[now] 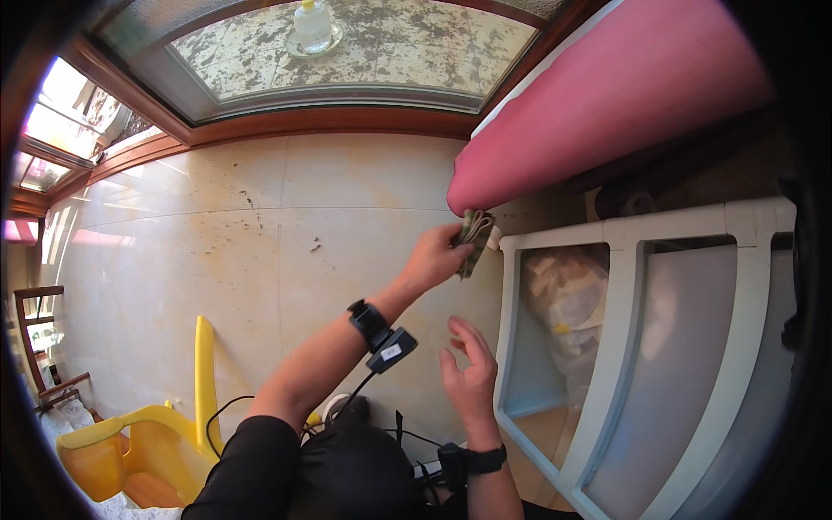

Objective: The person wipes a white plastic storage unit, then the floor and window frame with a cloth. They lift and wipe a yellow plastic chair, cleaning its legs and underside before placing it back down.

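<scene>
My left hand (437, 257) grips a folded green-and-beige patterned cloth (478, 244), with pale cord-like loops or folded edges along its top. The cloth is right by the lower end of a pink curtain (585, 110), near the corner of a white plastic shelf unit (624, 227). Whether cloth and curtain touch I cannot tell. Below and to the right, my right hand (473, 367) is empty, its fingers slightly curled and apart, close to the shelf unit's left side.
Dark crumbs (250, 201) dot the pale tiled floor (338, 260). A yellow plastic chair (149, 442) stands lower left. The shelf unit holds a clear plastic bag (565, 299). Beyond a wood-framed glass pane (390, 71), a jar with a yellow top (313, 29) sits on a dish. Cables run by my wrists.
</scene>
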A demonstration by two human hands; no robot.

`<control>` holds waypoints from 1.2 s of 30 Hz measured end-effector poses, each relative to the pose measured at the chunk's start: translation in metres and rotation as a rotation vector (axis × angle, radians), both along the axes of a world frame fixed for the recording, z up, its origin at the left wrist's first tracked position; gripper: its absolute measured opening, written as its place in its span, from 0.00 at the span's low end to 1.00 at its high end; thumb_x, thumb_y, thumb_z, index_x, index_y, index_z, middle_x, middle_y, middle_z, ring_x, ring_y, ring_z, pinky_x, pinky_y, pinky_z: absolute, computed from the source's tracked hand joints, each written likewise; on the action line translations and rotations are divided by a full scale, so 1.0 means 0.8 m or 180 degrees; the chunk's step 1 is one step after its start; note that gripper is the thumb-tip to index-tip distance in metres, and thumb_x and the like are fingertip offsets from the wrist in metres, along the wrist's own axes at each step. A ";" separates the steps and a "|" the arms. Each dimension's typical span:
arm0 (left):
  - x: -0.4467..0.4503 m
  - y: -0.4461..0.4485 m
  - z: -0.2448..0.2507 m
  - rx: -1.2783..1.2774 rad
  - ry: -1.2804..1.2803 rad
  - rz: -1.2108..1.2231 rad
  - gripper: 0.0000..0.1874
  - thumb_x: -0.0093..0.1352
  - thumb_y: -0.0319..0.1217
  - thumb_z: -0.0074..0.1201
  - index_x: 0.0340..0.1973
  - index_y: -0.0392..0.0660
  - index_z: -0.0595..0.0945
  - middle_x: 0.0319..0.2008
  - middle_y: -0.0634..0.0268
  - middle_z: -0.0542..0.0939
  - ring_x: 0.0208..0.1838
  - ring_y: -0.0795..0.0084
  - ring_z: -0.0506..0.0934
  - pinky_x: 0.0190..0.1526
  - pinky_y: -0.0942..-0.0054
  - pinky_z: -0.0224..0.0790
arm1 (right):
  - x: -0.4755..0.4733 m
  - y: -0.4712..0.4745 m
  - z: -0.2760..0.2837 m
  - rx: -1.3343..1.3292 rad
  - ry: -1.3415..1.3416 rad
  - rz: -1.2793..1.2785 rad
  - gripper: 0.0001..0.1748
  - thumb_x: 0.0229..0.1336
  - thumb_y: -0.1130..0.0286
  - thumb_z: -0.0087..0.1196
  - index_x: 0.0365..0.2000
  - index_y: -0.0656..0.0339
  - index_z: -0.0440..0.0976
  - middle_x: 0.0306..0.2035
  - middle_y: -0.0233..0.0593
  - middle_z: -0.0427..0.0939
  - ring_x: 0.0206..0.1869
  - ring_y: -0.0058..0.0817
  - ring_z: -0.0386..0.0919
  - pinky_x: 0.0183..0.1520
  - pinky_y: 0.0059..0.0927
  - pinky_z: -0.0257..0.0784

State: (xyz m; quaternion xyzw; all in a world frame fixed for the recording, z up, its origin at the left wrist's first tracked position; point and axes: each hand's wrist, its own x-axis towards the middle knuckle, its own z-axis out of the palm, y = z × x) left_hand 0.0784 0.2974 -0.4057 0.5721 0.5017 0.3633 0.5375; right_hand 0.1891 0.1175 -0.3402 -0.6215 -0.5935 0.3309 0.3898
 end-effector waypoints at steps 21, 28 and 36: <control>0.188 0.232 -0.133 0.1258 0.1535 -0.1677 0.23 0.70 0.37 0.59 0.61 0.46 0.81 0.61 0.51 0.80 0.65 0.52 0.75 0.68 0.57 0.65 | 0.032 -0.217 -0.046 -0.2598 0.0262 0.0080 0.17 0.68 0.61 0.58 0.52 0.54 0.81 0.43 0.49 0.85 0.42 0.51 0.84 0.45 0.46 0.80; 0.002 0.233 -0.052 0.0840 0.2745 -0.2005 0.19 0.72 0.35 0.58 0.57 0.45 0.79 0.51 0.57 0.80 0.53 0.65 0.76 0.56 0.63 0.69 | 0.006 -0.200 -0.068 -0.2405 0.0538 0.0479 0.15 0.67 0.68 0.57 0.52 0.57 0.80 0.46 0.41 0.86 0.46 0.37 0.87 0.49 0.34 0.81; 0.080 0.229 -0.045 0.2277 0.0941 -0.1017 0.17 0.77 0.44 0.56 0.56 0.50 0.80 0.46 0.65 0.82 0.48 0.70 0.79 0.53 0.65 0.73 | 0.016 -0.210 -0.056 -0.2614 0.0329 0.0471 0.15 0.65 0.69 0.56 0.51 0.58 0.81 0.46 0.42 0.87 0.44 0.38 0.86 0.47 0.36 0.81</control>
